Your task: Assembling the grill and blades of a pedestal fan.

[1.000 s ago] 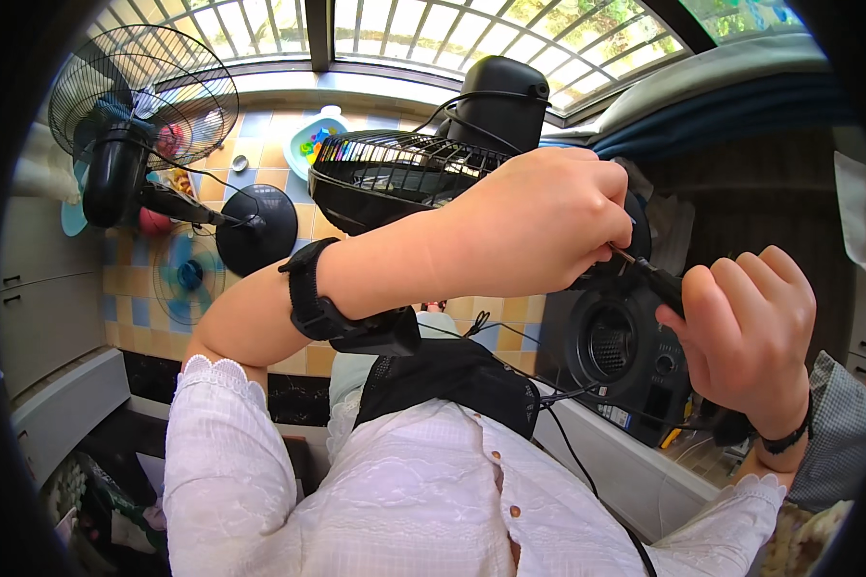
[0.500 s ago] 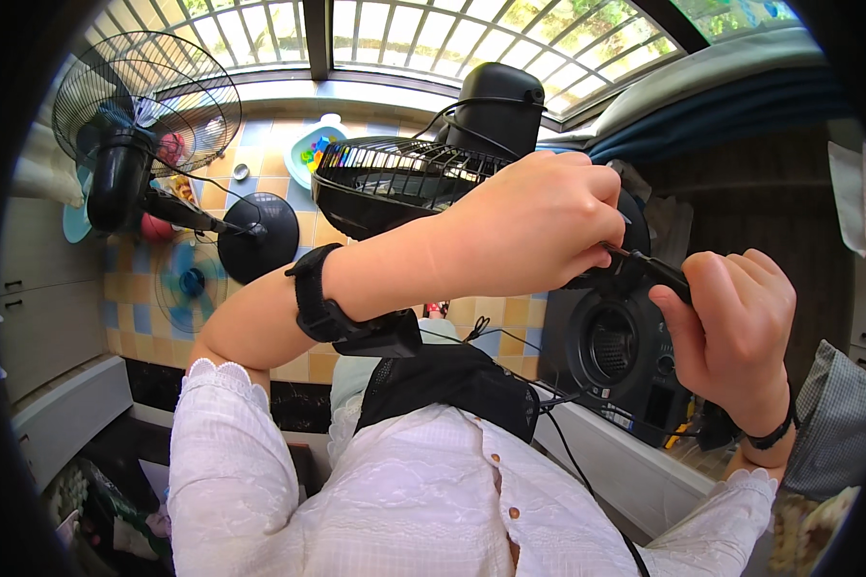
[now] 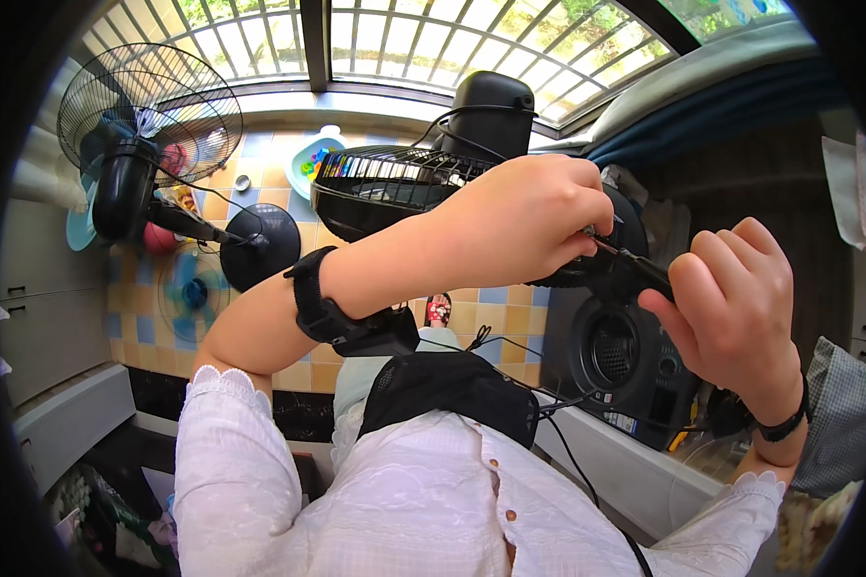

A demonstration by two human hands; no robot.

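My right hand (image 3: 736, 317) is closed around the black handle of a screwdriver (image 3: 635, 262). Its thin shaft points up and left, toward the fingertips of my left hand (image 3: 563, 212). Those fingers are curled and pinched together; a small shiny bit shows by them, but what they grip is too hidden to name. Beyond my left forearm a black fan (image 3: 380, 197) is tipped over, its wire grille upward. Behind the grille rises a black housing (image 3: 491, 115) with a cable looped across it. A dark round part shows behind my left hand, partly covered by it.
On the left a second black fan (image 3: 125, 183) stands on a round base (image 3: 260, 245). A pale blue basin (image 3: 310, 159) with colourful pieces sits on the tiled floor. A dark front-loading washing machine (image 3: 616, 351) is below my right hand. Black cables (image 3: 573, 462) hang by my waist.
My left hand has shifted slightly left and down, and the screwdriver has moved a little left with my right hand. The view has shifted slightly; a sandalled foot shows more.
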